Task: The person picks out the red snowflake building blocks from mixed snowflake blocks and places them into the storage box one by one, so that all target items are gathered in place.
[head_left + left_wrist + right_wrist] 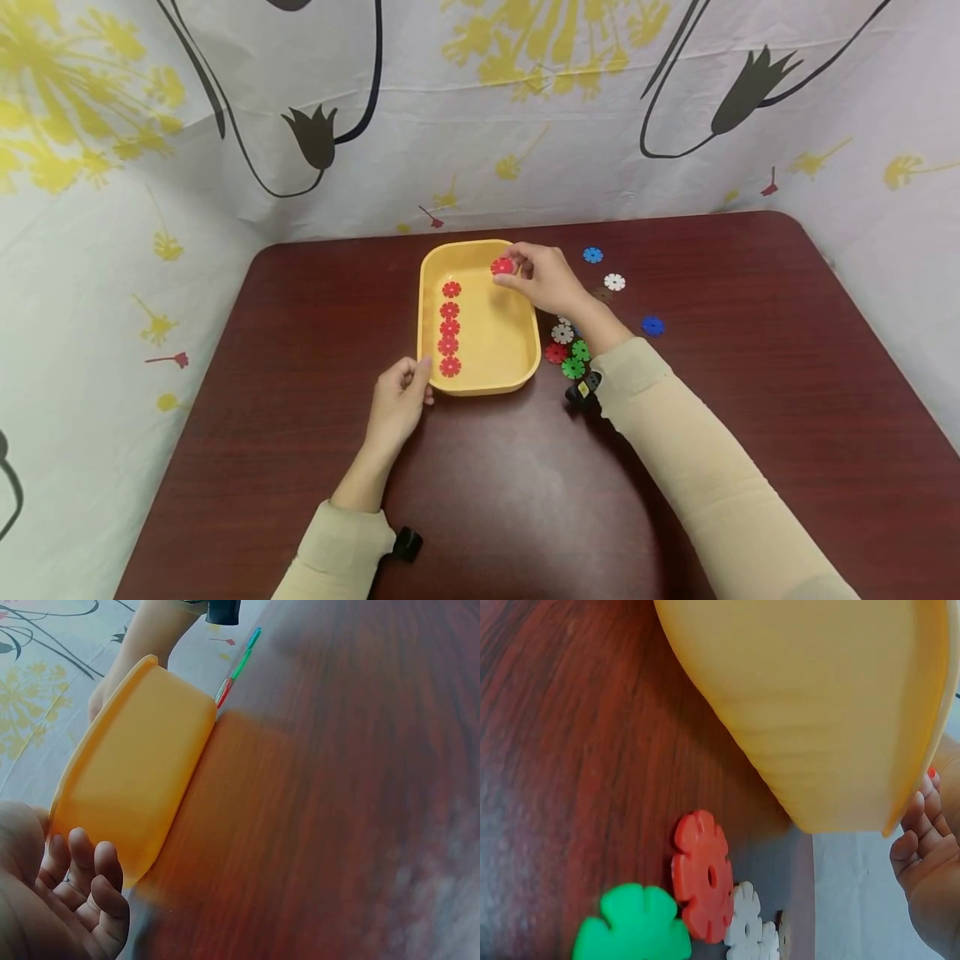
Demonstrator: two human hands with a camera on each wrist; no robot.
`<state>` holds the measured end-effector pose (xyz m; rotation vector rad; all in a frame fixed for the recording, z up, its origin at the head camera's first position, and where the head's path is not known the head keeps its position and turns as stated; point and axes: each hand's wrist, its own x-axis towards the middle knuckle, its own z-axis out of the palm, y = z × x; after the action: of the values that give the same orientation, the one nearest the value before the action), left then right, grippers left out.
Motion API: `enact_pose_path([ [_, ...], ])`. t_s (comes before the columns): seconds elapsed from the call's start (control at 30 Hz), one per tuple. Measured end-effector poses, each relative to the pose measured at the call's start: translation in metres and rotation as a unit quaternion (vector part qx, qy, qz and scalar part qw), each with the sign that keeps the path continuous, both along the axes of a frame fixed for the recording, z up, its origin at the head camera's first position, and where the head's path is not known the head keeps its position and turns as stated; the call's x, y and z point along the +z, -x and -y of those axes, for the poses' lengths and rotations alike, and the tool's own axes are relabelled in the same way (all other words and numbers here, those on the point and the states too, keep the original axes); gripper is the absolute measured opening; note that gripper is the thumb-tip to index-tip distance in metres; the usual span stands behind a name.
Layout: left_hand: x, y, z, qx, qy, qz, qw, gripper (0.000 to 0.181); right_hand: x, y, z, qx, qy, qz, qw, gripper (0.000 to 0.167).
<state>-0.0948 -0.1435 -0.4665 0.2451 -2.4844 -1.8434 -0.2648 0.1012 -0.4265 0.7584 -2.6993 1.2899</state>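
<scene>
A yellow tray (480,388) rests on the table, with several red notched discs (448,327) lined up in a column along its left side. My right hand (551,279) is over the tray's far right corner and pinches another red disc (502,266) between thumb and fingers. At the near left corner my left hand (399,398) grips the tray, its thumb at the rim. The left wrist view shows that hand's fingers (82,862) curled beside the tray's outer wall (142,757). In the right wrist view only part of the right hand (930,847) shows, beyond the tray edge.
Right of the tray lies a loose group of discs: green (573,367), red (556,353) and pale grey (562,333). Farther out are a white disc (614,282), a light blue disc (592,255) and a dark blue disc (652,326). A patterned cloth (465,167) hangs behind the table.
</scene>
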Motion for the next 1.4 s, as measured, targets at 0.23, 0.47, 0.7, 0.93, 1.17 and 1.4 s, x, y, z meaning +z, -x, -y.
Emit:
enact_pose_path([
  [0.23,0.000,0.001,-0.001,-0.002,-0.010,-0.001,0.9999,0.036,0.000,0.003,0.005,0.008,0.004,0.003,1.0000,0.036],
  [0.47,0.001,0.001,-0.001,0.001,-0.011,0.003,0.9999,0.036,0.004,0.004,0.012,0.010,0.008,-0.006,0.9999,0.035],
  [0.7,0.000,0.001,0.000,-0.001,-0.008,0.005,1.0000,0.037,0.006,0.006,0.021,0.021,0.008,-0.015,0.9996,0.036],
  [0.93,0.002,0.001,-0.001,-0.004,-0.005,0.006,1.0000,0.039,0.003,0.008,0.029,0.031,-0.003,-0.005,0.9995,0.035],
  [1.17,0.003,0.001,0.000,-0.001,-0.004,0.008,1.0000,0.039,0.004,0.011,0.035,0.039,-0.031,0.011,0.9987,0.030],
  [1.4,0.019,-0.003,-0.004,0.003,0.004,0.025,0.9997,0.035,0.003,0.015,0.043,0.052,-0.055,0.010,0.9971,0.023],
])
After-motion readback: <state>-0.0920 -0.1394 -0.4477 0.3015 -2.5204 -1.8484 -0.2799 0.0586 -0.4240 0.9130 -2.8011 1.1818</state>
